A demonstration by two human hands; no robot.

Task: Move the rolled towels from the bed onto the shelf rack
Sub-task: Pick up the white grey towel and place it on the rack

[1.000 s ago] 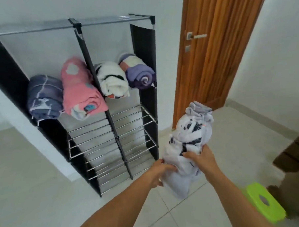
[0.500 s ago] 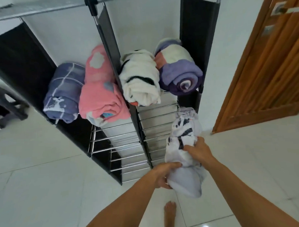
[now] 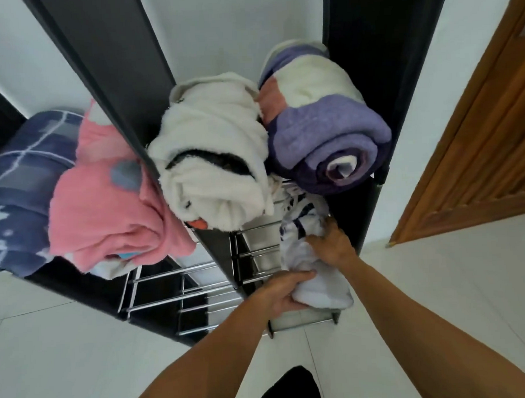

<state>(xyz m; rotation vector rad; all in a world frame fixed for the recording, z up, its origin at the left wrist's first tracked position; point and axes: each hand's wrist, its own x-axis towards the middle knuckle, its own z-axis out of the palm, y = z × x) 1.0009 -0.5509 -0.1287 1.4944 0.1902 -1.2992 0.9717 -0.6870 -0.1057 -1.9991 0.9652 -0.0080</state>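
A rolled white towel with dark markings [image 3: 304, 227] lies partly inside the right column of the black shelf rack [image 3: 110, 55], on the metal bars one level below the top towels. My left hand [image 3: 282, 291] grips its near end from the left. My right hand [image 3: 332, 244] presses on its middle from the right. On the upper level lie several rolled towels: a navy one [image 3: 20, 185], a pink one [image 3: 105, 211], a fluffy white one [image 3: 214, 158] and a purple and white one [image 3: 327, 135].
Chrome shelf bars [image 3: 175, 293] on lower levels show beneath the towels. A brown wooden door [image 3: 475, 147] stands to the right of the rack. White tiled floor [image 3: 66, 357] lies below, and a dark shape [image 3: 290, 390] sits at the bottom edge between my arms.
I have come close to the rack. The white towel with dark markings has gone from mid-air in front of the rack into the right column under the purple towel, both hands still on it.
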